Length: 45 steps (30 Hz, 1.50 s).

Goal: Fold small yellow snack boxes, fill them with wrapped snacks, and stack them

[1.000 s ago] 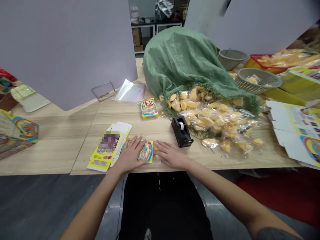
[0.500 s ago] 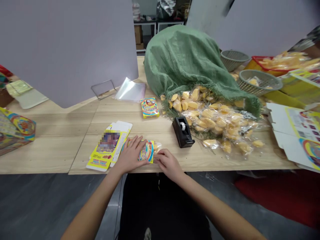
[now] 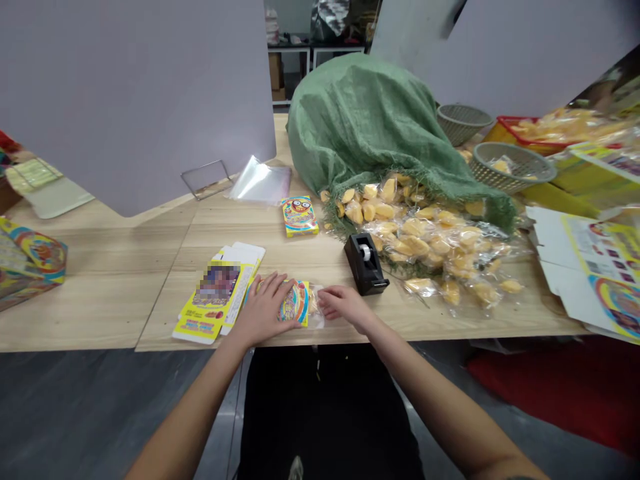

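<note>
My left hand (image 3: 265,308) lies with fingers stretched out across a small colourful box (image 3: 295,301), pressing it on the table near the front edge. Out of the box's right end shows a clear-wrapped packet (image 3: 316,308) with something yellowish in it. Just right of that packet is my right hand (image 3: 345,307), its fingers loosely bent and slightly apart at the wrapper's edge; whether they touch it is unclear. Beside my left hand lie flat yellow cartons (image 3: 213,300), partly overlapping. A similar closed box (image 3: 300,215) with a cartoon face rests farther back.
A black tape dispenser (image 3: 366,263) stands right of my hands. Behind it, wrapped yellow pieces (image 3: 425,233) spill from a green sack (image 3: 370,120). Clear plastic sleeves (image 3: 263,181) and a wire frame (image 3: 206,179) lie at the back. Baskets (image 3: 513,167) and an opened carton (image 3: 575,267) are right.
My right hand has moved slightly right and up, its pinched fingers loosening, and more of the wrapped packet shows. My left hand remains on the box.
</note>
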Tool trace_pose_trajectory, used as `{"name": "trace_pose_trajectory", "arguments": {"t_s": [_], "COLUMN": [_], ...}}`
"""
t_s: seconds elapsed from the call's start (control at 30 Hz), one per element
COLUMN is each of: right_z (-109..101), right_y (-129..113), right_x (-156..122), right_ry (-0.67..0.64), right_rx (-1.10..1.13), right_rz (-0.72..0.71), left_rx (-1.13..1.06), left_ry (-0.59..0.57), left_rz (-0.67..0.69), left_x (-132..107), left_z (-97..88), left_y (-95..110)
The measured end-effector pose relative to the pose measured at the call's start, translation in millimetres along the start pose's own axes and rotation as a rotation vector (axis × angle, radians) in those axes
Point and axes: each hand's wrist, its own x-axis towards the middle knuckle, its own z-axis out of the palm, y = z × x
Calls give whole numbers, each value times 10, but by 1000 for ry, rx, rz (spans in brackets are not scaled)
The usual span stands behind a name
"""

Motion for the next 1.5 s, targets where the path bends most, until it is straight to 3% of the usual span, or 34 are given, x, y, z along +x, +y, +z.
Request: {"name": "trace_pose_trajectory", "arguments": {"t_s": [0.13, 0.27, 0.43, 0.53, 0.63, 0.67, 0.73, 0.8, 0.83, 0.97, 1.03, 1.17, 1.27, 1.33, 1.43, 1.5], "right_z": [46, 253, 475, 356, 59, -51, -247, -377, -412, -403, -368, -355, -428, -505, -588, -581], "right_y": [-40, -12, 30, -133, -432, -526, -651, -675, -657, -541, -516, -527, -547, -559, -580, -604], "right_x": [-34, -1, 131, 34, -273, -396, -615, -745, -769, -705, -668, -670, -714, -750, -779, -768], "right_ry": [-58, -125, -32, -77, -98, -36, 232, 423, 398, -109, -204, -113, -10, -76, -246, -249], "right_rx": [27, 32, -65, -145, -339, -373, -287, -37, 99, 450, 503, 324, -1, -133, -120, -47], "right_rz": [30, 3, -165, -291, -623, -737, -873, -836, -751, -340, -286, -342, -600, -709, -610, -474], "left_rx": [6, -1, -34, -198, -412, -485, -639, -773, -825, -868, -793, -714, -868, -991, -1010, -945], "left_ry": [-6, 12, 53, -11, -35, 10, 157, 310, 352, 373, 372, 391, 397, 347, 285, 270], "left_rz": [-3, 1, -50, -33, 50, 56, 29, -27, -47, -59, -66, -153, -225, -260, -287, -280], "left_x": [5, 3, 21, 98, 193, 216, 241, 244, 242, 231, 225, 214, 206, 194, 171, 165], "left_z": [-16, 7, -64, -325, -596, -641, -639, -539, -472, -283, -272, -319, -339, -353, -385, -409], "left_y": [0, 20, 55, 62, 117, 155, 261, 391, 457, 657, 707, 762, 809, 846, 908, 946]}}
